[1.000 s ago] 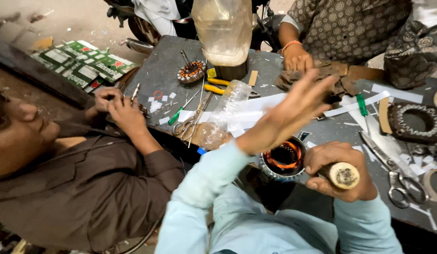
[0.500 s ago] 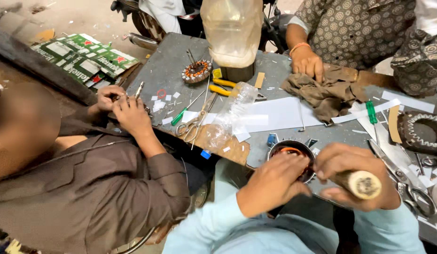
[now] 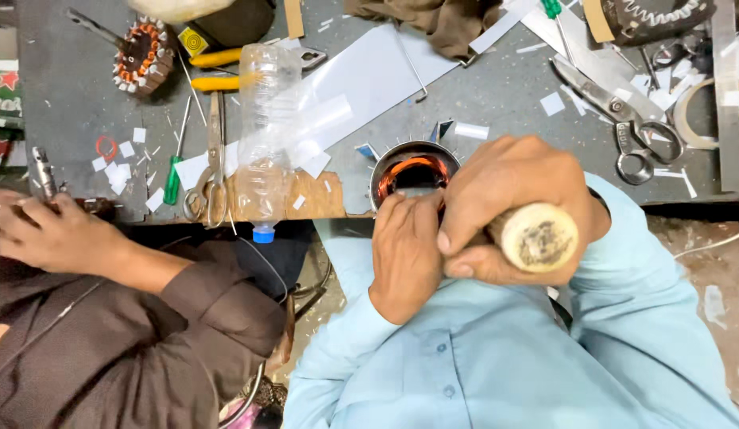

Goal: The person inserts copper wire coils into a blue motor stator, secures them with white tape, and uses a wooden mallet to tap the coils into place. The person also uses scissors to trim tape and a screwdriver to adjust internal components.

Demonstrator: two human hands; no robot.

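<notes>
Mid-seating of the stator's [image 3: 413,171] copper winding, right hand [image 3: 516,202] clenched on wooden handle [image 3: 536,238], left hand [image 3: 407,246] steadying rim; called for careful aim.

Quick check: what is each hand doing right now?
Left hand: fingers curled onto the rim of the motor stator, steadying it.
Right hand: closed around a wooden tool handle.

bright even daylight, soft shadows, sharp centre, slight blur/warp at edges
</notes>
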